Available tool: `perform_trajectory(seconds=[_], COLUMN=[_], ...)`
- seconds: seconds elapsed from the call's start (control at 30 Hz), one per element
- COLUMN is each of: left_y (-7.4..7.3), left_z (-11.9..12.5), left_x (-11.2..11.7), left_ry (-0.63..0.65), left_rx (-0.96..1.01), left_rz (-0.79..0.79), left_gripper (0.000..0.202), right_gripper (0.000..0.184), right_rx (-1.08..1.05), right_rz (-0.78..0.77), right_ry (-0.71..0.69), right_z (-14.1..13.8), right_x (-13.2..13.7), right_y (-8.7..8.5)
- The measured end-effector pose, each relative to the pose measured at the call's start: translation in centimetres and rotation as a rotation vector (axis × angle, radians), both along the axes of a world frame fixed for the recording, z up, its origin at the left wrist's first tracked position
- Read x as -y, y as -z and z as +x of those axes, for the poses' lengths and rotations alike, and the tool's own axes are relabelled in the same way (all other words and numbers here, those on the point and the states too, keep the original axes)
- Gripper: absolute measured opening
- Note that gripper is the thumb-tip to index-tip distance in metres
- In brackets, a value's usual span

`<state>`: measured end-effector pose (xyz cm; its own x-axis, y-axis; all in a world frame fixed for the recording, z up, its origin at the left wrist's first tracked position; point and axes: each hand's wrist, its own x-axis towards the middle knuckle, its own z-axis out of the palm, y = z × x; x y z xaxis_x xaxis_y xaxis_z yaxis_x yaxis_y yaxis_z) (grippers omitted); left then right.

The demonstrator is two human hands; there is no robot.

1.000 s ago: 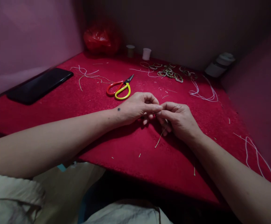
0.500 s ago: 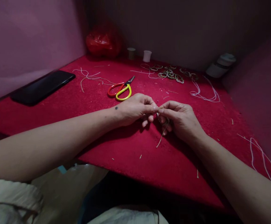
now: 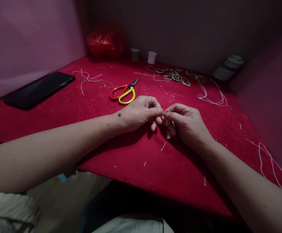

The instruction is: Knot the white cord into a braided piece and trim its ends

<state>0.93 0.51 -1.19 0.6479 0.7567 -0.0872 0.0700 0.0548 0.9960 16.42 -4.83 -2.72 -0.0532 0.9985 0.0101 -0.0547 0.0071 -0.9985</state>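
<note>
My left hand (image 3: pixel 147 111) and my right hand (image 3: pixel 186 121) meet above the red cloth, thumbs and index fingers pinched nearly tip to tip. Between them is a small green and white braided cord (image 3: pixel 163 116), mostly covered by the fingers. From under my right hand a loose tan cord end (image 3: pixel 164 145) hangs down toward the cloth. Part of the braid loops around the curled lower fingers of my right hand. Just beyond my left hand lie scissors (image 3: pixel 126 92) with one red and one yellow handle.
A black phone (image 3: pixel 40 90) lies at the left. Along the back are a red plastic bag (image 3: pixel 105 43), two thread spools (image 3: pixel 152 57), a pile of braided cords (image 3: pixel 176 77) and a white bottle (image 3: pixel 229 68). White threads (image 3: pixel 264 150) and cord scraps are scattered on the red cloth (image 3: pixel 131 149).
A green bit of the braid now shows between my fingertips, which have parted slightly. The whole view has shifted a little; things on the cloth lie as before.
</note>
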Motion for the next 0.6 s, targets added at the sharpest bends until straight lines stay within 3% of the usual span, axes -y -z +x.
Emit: perform_trajectory(seconds=[0.6], left_y=[-0.63], left_z=[-0.17], left_x=[0.36], left_ry=[-0.076], left_rx=[0.032], left_rz=[-0.017], left_gripper=[0.014], right_gripper=[0.007], right_rx=[-0.049], right_rz=[-0.012], right_ry=[-0.002], right_z=[0.04], right_x=[-0.04], right_y=[-0.06])
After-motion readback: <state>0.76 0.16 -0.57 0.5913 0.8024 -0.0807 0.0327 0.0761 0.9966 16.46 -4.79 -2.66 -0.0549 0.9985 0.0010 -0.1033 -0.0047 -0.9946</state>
